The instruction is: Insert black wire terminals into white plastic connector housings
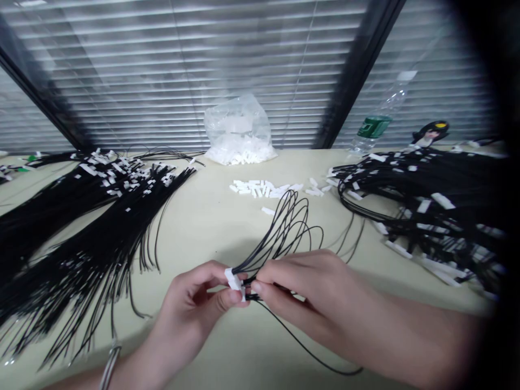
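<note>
A white connector [234,279] is pinched between the thumb and fingers of my left hand [199,303]. Several black wires [280,227] run out of its right side and loop upward above my hands. Thumb and forefinger of my right hand [309,298] close on a black wire right beside the connector; its tip is hidden by the fingers. One loose wire [300,341] curves down and to the right beneath my right hand.
Black wire bundles with white connectors cover the table's left [93,233] and right [447,189]. Small white connectors [264,188] lie scattered ahead, before a clear plastic bag [239,132]. A plastic bottle [376,124] and a dark figure [431,132] stand at the back right.
</note>
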Tool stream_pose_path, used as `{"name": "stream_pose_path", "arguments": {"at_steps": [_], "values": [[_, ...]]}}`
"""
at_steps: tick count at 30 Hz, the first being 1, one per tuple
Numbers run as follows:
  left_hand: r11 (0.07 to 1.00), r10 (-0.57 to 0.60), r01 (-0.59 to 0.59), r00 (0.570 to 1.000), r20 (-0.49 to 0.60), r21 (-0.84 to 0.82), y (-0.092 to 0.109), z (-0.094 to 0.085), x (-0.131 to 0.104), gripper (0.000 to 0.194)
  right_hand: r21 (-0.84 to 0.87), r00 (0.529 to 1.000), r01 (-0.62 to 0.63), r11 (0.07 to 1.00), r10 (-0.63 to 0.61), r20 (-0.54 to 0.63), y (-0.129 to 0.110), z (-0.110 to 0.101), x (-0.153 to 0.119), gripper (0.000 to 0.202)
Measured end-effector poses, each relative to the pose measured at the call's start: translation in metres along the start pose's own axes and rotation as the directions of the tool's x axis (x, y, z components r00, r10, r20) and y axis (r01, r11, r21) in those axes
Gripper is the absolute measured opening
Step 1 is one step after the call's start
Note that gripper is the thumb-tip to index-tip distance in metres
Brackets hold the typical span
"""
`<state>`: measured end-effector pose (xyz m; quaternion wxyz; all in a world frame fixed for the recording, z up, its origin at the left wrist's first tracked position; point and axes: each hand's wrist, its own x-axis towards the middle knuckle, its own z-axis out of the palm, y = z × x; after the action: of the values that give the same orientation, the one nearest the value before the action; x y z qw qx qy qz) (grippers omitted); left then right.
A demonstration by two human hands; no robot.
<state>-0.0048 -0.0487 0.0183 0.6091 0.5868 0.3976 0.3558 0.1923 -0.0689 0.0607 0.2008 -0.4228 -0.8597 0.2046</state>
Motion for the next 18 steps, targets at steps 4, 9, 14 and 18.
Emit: {"name": "stream_pose_path", "arguments": {"at_steps": [4, 9, 14, 18], "values": [[1.000, 0.016, -0.016, 1.000, -0.009, 0.010, -0.001, 0.000, -0.001, 0.006, -0.042, 0.999, 0.025, 0.999, -0.026, -0.021, 0.001, 0.001, 0.001, 0.024], [0.999, 0.035, -0.034, 0.999, -0.019, 0.031, -0.002, 0.001, 0.000, 0.011, -0.087, 0.997, 0.061, 0.994, -0.064, -0.036, 0.001, 0.006, 0.001, 0.020], [0.999, 0.024, -0.024, 1.000, -0.008, 0.031, -0.001, 0.000, 0.000, 0.009, -0.095, 0.997, 0.060, 0.994, -0.064, -0.043, 0.002, 0.013, -0.001, 0.021], [1.000, -0.021, 0.021, 1.000, -0.018, -0.010, -0.001, 0.001, 0.002, 0.005, -0.269, 0.989, 0.136, 0.954, -0.146, -0.021, 0.009, 0.016, -0.003, 0.007]]}}
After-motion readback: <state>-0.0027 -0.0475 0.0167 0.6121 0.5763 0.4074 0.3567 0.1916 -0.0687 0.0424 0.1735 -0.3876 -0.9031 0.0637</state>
